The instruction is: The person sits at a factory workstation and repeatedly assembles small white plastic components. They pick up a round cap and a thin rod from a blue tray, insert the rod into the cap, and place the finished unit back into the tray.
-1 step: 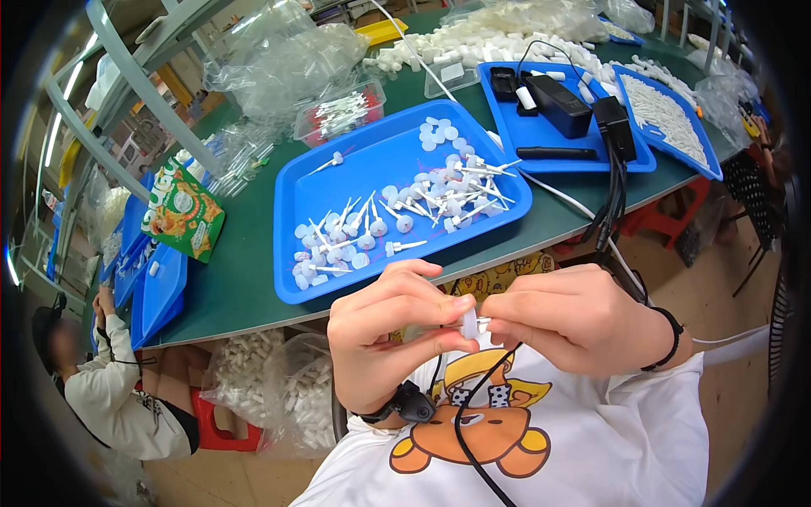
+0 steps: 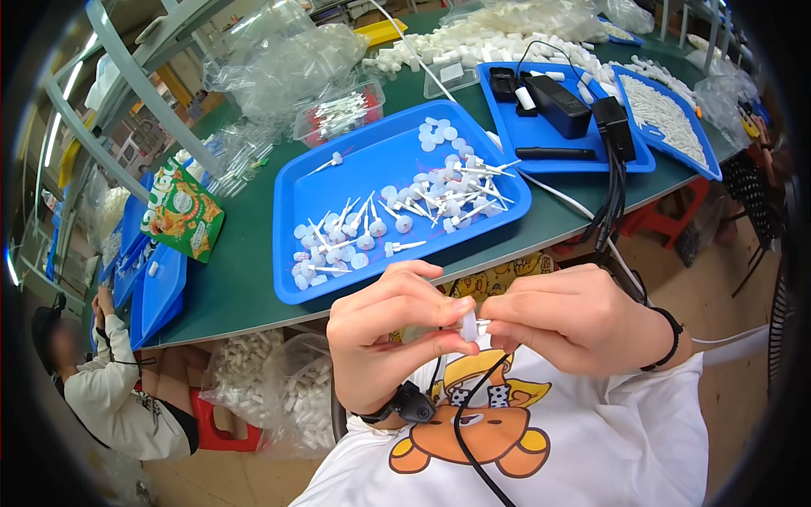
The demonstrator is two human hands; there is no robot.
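In front of my chest, my left hand [image 2: 380, 325] pinches a round translucent white plastic disc [image 2: 469, 326] by its rim, between thumb and index finger. My right hand [image 2: 574, 321] is closed with its fingertips against the other side of the disc. A short bit of thin white stem [image 2: 482, 325] shows between disc and fingertips; the rest is hidden by the fingers. Beyond my hands, a blue tray [image 2: 363, 139] holds many similar discs, most with thin white stems [image 2: 409, 246]. A small group of plain discs [image 2: 438, 133] lies in its far right corner.
Another blue tray [image 2: 530, 155] carries a black power adapter [image 2: 556, 106] and cables. Farther right, a blue tray [image 2: 716, 165] holds white sticks. A clear box [image 2: 306, 128], plastic bags [image 2: 287, 55] and a green snack packet [image 2: 193, 221] stand around. A co-worker [image 2: 118, 380] sits at left.
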